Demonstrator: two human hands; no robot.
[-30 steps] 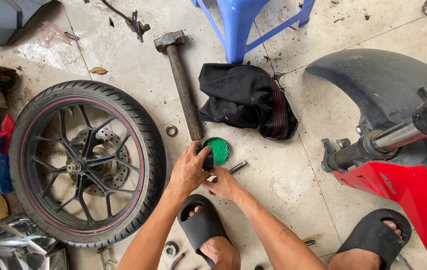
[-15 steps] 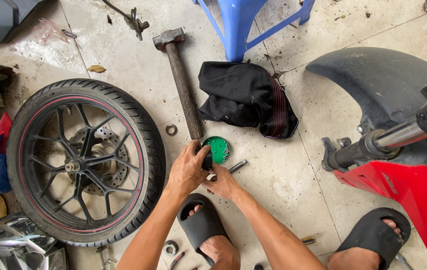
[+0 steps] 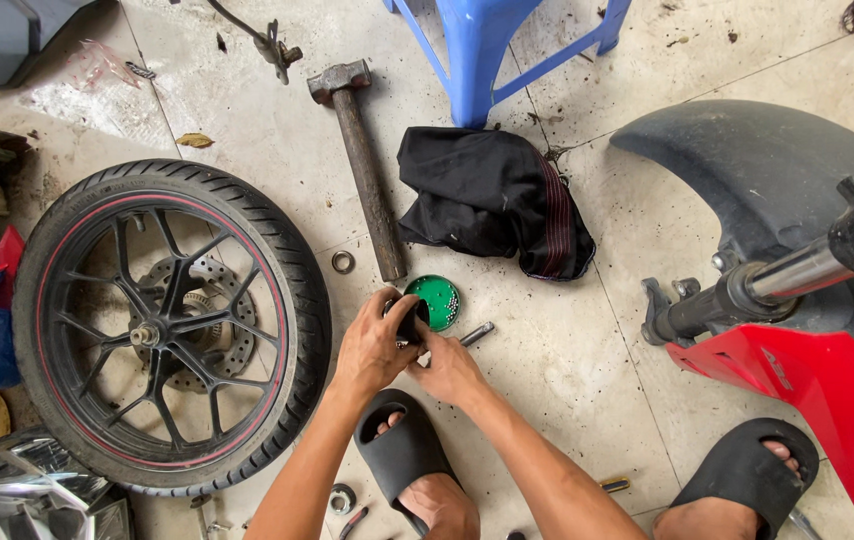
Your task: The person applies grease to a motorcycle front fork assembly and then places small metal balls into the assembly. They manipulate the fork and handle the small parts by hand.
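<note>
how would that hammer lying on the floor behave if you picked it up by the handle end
The hammer would probably feel head-heavy: a blocky metal head sits on a long handle. The handle looks stiff, so it shouldn't flex. Lying flat, it would likely slide rather than roll if pushed.

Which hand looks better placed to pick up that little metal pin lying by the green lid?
Probably the right hand: it lies nearest the metal pin. The left hand is wrapped around a small dark part, so it seems occupied.
</note>
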